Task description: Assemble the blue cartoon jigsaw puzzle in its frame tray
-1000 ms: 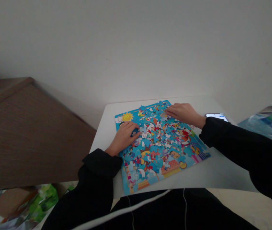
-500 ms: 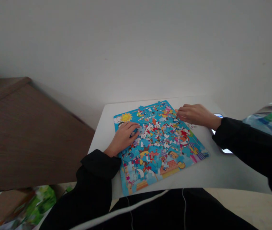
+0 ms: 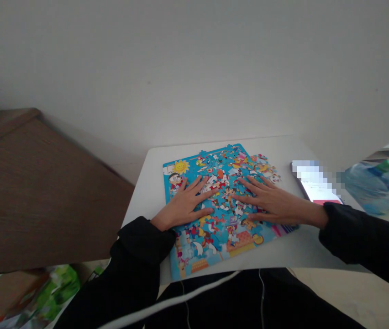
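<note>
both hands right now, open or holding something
Left hand: open, fingers spread over the puzzle pieces, holding nothing visible.
Right hand: open, fingers spread over the pieces too, nothing visible held.

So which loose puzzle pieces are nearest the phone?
The clump spilling past the board's right edge, just beyond the right hand. The other loose pieces lie farther left of the phone.
</note>
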Demonstrator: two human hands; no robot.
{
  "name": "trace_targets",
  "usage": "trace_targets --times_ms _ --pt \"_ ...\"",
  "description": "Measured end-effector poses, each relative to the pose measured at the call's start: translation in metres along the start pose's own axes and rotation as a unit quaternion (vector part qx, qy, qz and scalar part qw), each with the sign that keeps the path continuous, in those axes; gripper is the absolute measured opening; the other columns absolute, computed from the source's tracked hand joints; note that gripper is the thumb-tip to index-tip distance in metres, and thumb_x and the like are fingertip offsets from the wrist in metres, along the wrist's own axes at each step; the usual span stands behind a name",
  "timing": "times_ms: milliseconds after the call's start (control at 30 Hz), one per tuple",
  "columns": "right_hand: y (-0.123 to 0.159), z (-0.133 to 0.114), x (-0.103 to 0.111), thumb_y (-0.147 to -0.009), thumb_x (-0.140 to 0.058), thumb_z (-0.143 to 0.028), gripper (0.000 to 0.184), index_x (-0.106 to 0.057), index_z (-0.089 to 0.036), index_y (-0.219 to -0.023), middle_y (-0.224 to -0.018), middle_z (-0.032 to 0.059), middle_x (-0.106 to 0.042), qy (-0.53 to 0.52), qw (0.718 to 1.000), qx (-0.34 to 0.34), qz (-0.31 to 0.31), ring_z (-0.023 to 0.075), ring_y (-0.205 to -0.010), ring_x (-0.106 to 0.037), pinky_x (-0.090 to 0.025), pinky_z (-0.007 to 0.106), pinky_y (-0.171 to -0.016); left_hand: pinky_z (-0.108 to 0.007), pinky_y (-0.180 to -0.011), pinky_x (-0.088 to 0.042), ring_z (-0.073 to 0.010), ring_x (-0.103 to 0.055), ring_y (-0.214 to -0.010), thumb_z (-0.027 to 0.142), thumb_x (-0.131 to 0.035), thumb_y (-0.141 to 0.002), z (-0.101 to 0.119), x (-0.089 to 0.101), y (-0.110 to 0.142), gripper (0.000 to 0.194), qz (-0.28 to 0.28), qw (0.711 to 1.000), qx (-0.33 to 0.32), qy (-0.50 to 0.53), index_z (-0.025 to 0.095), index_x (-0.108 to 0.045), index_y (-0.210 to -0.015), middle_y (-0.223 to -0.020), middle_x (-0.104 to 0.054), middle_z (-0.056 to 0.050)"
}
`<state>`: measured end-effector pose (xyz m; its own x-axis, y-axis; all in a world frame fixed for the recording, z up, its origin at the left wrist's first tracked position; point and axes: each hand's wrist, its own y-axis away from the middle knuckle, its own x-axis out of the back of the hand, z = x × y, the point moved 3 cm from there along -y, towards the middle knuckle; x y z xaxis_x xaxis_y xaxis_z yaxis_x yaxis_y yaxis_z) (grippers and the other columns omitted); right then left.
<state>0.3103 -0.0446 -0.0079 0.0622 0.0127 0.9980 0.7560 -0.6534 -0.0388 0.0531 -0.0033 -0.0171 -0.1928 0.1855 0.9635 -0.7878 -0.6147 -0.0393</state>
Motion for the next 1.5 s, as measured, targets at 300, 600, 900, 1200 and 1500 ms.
trace_targets --times_ms 300,600,900,1200,1500 --pt "0.013 0.029 -0.007 -0.096 -0.030 -0.048 0.055 -0.026 -0.030 -0.147 -0.147 0.0108 -0.038 0.017 0.995 -0.089 0.032 0.0319 -0.134 -0.034 -0.029 0.062 -0.104 -0.071 -0.106 -0.012 -0.0418 -0.019 -0.140 0.066 -0.048 -0.083 0.001 0.002 0.001 0.060 0.004 1.000 0.007 -0.006 0.038 -0.043 -0.136 -0.154 -0.025 -0.007" --pt "0.010 0.045 0.008 -0.094 -0.040 -0.041 0.040 -0.061 -0.022 -0.122 -0.129 0.0119 -0.059 0.046 0.991 -0.104 0.067 0.0310 -0.122 -0.050 -0.039 0.055 -0.099 -0.069 -0.107 -0.011 -0.0381 -0.020 -0.140 0.068 -0.044 -0.084 -0.002 0.006 0.001 0.068 0.017 0.999 0.017 -0.031 0.033 -0.035 -0.141 -0.152 -0.030 -0.010" --pt "0.002 0.049 0.017 -0.093 -0.043 -0.034 0.033 -0.067 -0.019 -0.111 -0.112 0.0092 -0.067 0.067 0.991 -0.092 0.067 0.0257 -0.100 -0.061 -0.048 0.042 -0.087 -0.057 -0.108 -0.026 -0.0296 -0.041 -0.129 0.046 -0.046 -0.092 0.005 0.009 0.002 0.042 0.026 0.999 -0.043 -0.014 0.029 -0.050 -0.130 -0.136 -0.053 -0.005" --pt "0.005 0.041 0.017 -0.094 -0.043 -0.034 0.033 -0.067 -0.019 -0.111 -0.108 0.0082 -0.067 0.018 0.995 -0.070 0.074 0.0224 -0.098 -0.061 -0.050 0.039 -0.085 -0.056 -0.110 -0.022 -0.0302 -0.033 -0.135 0.057 -0.037 -0.093 -0.003 0.003 0.000 0.057 0.023 0.998 0.011 -0.058 0.023 -0.038 -0.139 -0.142 -0.046 -0.008" --pt "-0.013 0.025 0.022 -0.096 -0.039 -0.035 0.036 -0.066 -0.017 -0.113 -0.109 0.0093 -0.067 0.030 0.996 -0.042 0.074 0.0241 -0.099 -0.061 -0.050 0.041 -0.085 -0.046 -0.100 -0.037 -0.0237 -0.052 -0.113 0.037 -0.043 -0.094 0.002 0.016 0.001 0.031 0.117 0.990 -0.056 -0.046 0.023 -0.063 -0.112 -0.116 -0.061 -0.007"
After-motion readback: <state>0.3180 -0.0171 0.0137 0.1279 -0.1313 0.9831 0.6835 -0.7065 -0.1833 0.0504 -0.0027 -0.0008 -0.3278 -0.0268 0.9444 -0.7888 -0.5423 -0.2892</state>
